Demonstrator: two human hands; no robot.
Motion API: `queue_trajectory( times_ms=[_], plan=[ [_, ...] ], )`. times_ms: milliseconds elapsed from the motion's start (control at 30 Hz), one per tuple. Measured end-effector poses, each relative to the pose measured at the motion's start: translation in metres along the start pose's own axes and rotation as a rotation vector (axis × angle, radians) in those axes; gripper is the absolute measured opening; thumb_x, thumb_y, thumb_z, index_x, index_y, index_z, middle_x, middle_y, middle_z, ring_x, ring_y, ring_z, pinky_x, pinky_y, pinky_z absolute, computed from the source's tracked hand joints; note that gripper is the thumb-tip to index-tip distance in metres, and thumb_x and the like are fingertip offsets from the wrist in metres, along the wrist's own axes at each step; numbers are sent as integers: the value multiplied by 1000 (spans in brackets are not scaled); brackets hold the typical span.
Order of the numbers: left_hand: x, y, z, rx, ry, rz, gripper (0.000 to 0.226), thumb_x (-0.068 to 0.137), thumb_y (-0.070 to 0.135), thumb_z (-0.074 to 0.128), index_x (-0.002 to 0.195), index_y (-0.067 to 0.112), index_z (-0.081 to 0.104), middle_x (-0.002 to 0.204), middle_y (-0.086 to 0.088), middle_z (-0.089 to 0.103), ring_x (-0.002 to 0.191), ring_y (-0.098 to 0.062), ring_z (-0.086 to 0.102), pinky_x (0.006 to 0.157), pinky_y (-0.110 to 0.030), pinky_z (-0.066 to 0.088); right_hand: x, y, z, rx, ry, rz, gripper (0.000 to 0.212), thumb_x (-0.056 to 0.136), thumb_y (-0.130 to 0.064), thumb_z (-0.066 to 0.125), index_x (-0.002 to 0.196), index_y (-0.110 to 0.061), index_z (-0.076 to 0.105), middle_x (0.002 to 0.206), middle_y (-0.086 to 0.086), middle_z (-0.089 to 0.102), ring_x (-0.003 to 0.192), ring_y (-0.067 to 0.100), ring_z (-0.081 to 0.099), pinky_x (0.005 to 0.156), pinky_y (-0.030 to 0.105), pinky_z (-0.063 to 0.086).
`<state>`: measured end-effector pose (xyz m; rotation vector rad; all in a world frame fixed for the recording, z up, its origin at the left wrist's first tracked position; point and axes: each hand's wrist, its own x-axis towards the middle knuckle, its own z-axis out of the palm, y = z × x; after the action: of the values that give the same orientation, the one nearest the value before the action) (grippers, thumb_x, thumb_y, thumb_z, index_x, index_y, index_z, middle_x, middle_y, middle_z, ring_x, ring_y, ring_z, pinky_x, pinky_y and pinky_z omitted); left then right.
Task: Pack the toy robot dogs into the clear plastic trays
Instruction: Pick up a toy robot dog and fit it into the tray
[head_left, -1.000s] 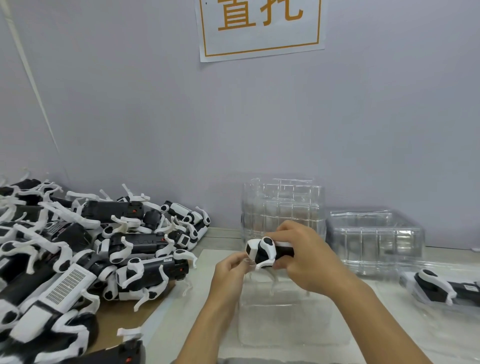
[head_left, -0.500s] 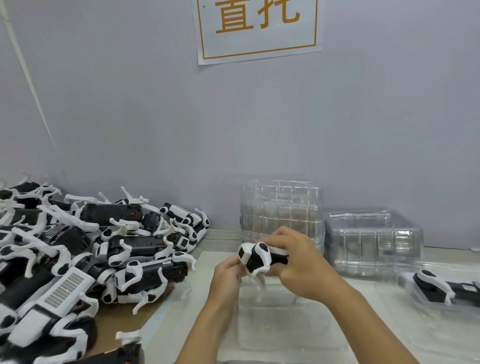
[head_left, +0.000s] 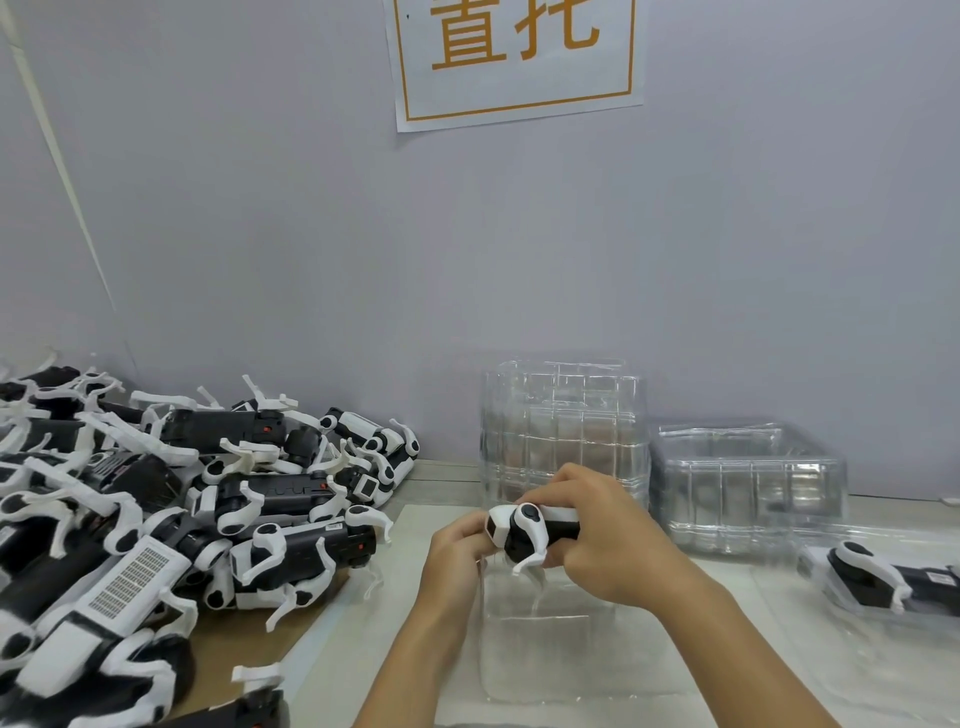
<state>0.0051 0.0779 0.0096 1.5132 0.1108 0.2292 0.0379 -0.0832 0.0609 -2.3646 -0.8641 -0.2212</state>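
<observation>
Now lowered a little against the earlier head views: toy robot dog (head_left: 530, 535) gripped by right hand (head_left: 605, 540), fingers curled over its back, head end pinched by left hand (head_left: 457, 545). Held just above clear tray (head_left: 545, 654), legs pointing down; seating looks close. Unchanged: dog pile (head_left: 208, 509) left, tray stacks (head_left: 566, 431) behind.
</observation>
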Motion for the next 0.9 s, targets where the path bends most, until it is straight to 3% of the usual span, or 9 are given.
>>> queue_trajectory(
  times_ms=[67,167,333,467,633,900],
  plan=[
    [1,-1,-1,-1,3,0,30,76,6,56,92,16,80,97,-11,77,101,-29,71,91,-41,53,1,4,-3,-36,-24,29,32,74,-19,79,96,-41,70,93,-16,55,89,6,54,78,33,50],
    [5,-5,-2,-24,91,-24,35,87,-6,51,93,14,79,94,-6,78,101,-26,70,88,-33,53,-1,8,-3,-91,-114,88,24,71,-28,82,84,-43,69,85,-17,59,83,5,56,70,29,50],
    [8,-8,-2,-43,101,-26,32,88,-8,51,99,10,75,97,-8,78,105,-29,69,93,-37,52,-3,14,9,-151,-85,72,26,71,-39,80,94,-42,69,91,-17,57,87,5,54,59,21,36],
    [11,-11,-3,-31,100,-34,32,89,-6,50,99,12,75,100,-9,77,108,-31,67,102,-46,48,-3,17,7,-102,-81,70,22,72,-43,77,92,-40,68,89,-15,57,84,6,53,64,27,45],
    [13,-14,-4,-20,99,-39,32,90,-3,51,98,15,76,100,-8,77,108,-29,67,102,-46,48,-3,17,5,-65,-90,108,29,68,-35,75,95,-39,69,89,-15,61,84,7,55,73,35,53],
    [14,-15,-3,-21,117,-46,34,90,-3,52,92,19,78,96,-6,77,105,-27,68,95,-40,51,-4,18,5,9,-87,122,30,61,-38,75,73,-60,59,91,-21,61,85,2,55,75,33,53]
  ],
)
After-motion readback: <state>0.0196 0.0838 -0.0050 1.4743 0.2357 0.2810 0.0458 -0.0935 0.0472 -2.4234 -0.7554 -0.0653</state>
